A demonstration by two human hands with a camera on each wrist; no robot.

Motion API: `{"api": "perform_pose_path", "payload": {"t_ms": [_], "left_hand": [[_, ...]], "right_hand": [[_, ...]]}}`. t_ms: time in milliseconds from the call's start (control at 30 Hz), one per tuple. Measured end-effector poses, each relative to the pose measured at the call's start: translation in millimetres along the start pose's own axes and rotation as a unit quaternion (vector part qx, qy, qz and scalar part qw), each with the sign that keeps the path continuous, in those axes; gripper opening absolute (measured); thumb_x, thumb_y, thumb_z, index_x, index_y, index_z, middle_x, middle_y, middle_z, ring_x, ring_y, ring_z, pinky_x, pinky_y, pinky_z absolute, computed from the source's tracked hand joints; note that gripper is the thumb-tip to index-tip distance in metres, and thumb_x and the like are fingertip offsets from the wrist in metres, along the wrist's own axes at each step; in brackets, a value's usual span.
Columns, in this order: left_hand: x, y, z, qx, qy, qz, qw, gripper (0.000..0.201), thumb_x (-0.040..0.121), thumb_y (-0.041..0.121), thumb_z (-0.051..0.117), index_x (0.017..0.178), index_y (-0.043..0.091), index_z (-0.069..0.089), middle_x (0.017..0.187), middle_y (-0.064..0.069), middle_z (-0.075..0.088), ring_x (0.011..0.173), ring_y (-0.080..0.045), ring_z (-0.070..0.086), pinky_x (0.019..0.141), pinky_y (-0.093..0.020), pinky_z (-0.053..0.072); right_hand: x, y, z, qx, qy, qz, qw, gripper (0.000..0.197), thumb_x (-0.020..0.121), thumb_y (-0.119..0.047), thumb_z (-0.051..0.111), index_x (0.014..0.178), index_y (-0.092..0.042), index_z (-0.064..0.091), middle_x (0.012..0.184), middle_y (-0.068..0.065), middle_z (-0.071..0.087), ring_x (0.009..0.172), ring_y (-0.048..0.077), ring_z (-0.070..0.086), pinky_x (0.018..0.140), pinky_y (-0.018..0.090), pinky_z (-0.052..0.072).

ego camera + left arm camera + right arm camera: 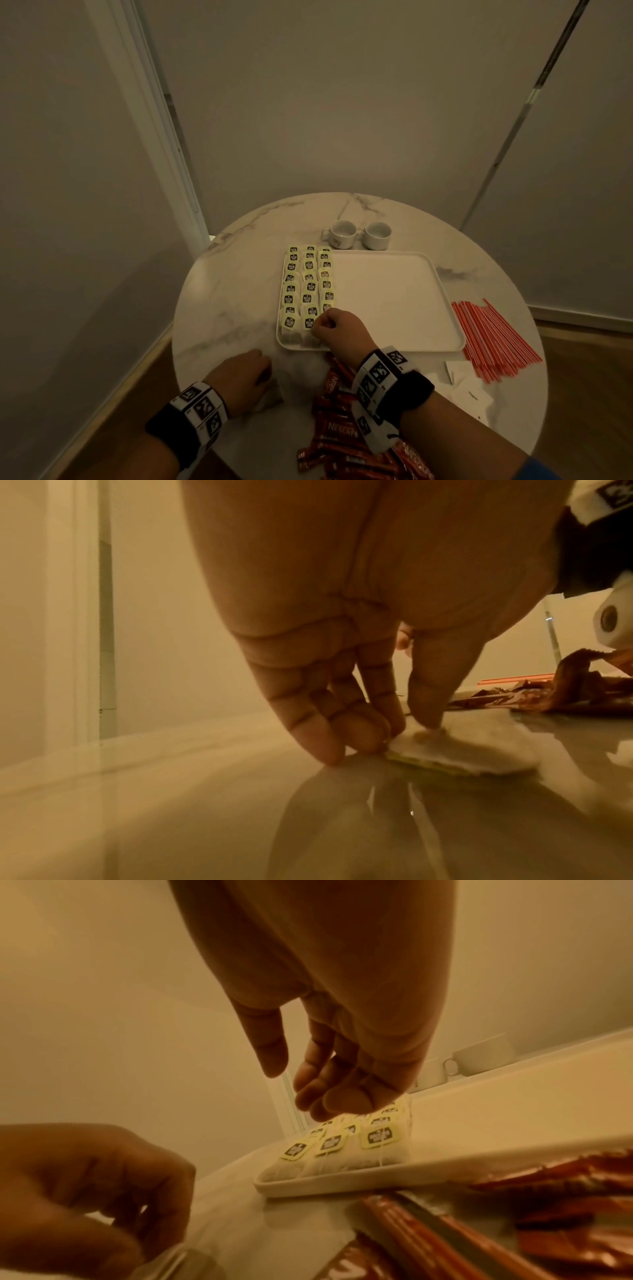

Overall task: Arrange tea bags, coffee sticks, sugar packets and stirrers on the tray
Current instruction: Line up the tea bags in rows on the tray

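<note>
Tea bag (479,753) pinched on table by left hand (241,378), right hand (337,330) (fingers loosely curled) above tray (394,301)

The room was dim, with a warm, yellowish cast. A round marble-patterned table (239,274) stood in a corner of plain pale walls (342,102). A white door frame (147,102) ran down the left wall, and a thin metal rod (534,85) leaned across the right one. Below lay wood flooring (589,377) with a white skirting board (582,318).

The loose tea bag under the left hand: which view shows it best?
Left wrist view: the tea bag lies flat on the table, left hand fingertips on its edge. The head view hides most of it; the right wrist view shows nothing clear.
</note>
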State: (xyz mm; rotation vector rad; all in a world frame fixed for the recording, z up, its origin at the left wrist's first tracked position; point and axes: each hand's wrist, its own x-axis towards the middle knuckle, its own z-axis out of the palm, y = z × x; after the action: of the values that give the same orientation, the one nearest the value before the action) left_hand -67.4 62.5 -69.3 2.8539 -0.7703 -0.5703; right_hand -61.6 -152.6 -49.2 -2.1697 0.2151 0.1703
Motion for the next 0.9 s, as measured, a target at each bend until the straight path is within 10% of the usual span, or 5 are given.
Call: {"api": "perform_pose_path", "payload": {"t_ms": [167, 367, 567, 733, 900], "left_hand": [[0, -3, 7, 0.042, -0.042, 0.041, 0.997, 0.074, 0.067, 0.068, 0.048, 0.127, 0.026, 0.046, 0.123, 0.005, 0.04, 0.11, -0.013, 0.043, 0.095, -0.029, 0.043], [3, 8, 5, 0.001, 0.006, 0.035, 0.999, 0.038, 0.09, 0.037, 0.054, 0.124, 0.024, 0.051, 0.117, 0.005, 0.045, 0.108, -0.015, 0.047, 0.091, -0.024, 0.04], [12, 5, -3, -0.147, 0.017, 0.007, 0.989, 0.043, 0.085, 0.034, 0.062, 0.126, 0.028, 0.05, 0.123, 0.007, 0.058, 0.109, -0.009, 0.056, 0.094, -0.021, 0.042], [9, -11, -7, -0.231, 0.007, -0.015, 0.973, 0.035, 0.087, 0.022, 0.061, 0.119, 0.034, 0.053, 0.103, 0.01, 0.065, 0.092, -0.005, 0.061, 0.083, -0.02, 0.049], [3, -22, -19, -0.471, 0.027, -0.025, 0.882, 0.039, 0.071, 0.025, 0.058, 0.11, 0.028, 0.059, 0.105, 0.002, 0.067, 0.097, -0.016, 0.064, 0.069, -0.026, 0.054]], "right_hand": [[-3, 0, 6, -0.016, -0.016, -0.013, 1.0, 0.012, 0.083, -0.025, 0.068, 0.092, -0.017, 0.066, 0.093, -0.004, 0.063, 0.093, 0.015, 0.059, 0.084, 0.026, 0.047], [-21, -12, 21, -0.148, -0.12, -0.116, 0.975, 0.016, 0.086, -0.019, 0.066, 0.102, -0.019, 0.064, 0.109, -0.002, 0.061, 0.099, 0.015, 0.057, 0.098, 0.034, 0.047], [-32, -19, 51, -0.329, -0.215, -0.159, 0.906, 0.052, 0.088, -0.015, 0.063, 0.135, -0.015, 0.041, 0.128, 0.014, 0.045, 0.111, 0.032, 0.055, 0.096, 0.04, 0.047], [-30, -28, 51, -0.38, -0.216, -0.174, 0.883, 0.037, 0.096, -0.011, 0.05, 0.131, -0.004, 0.045, 0.131, 0.017, 0.047, 0.12, 0.032, 0.049, 0.099, 0.04, 0.041], [-12, -22, 35, -0.125, -0.175, -0.033, 0.976, 0.009, 0.092, -0.013, 0.058, 0.098, -0.008, 0.063, 0.097, 0.007, 0.063, 0.087, 0.017, 0.062, 0.085, 0.031, 0.053]]}}
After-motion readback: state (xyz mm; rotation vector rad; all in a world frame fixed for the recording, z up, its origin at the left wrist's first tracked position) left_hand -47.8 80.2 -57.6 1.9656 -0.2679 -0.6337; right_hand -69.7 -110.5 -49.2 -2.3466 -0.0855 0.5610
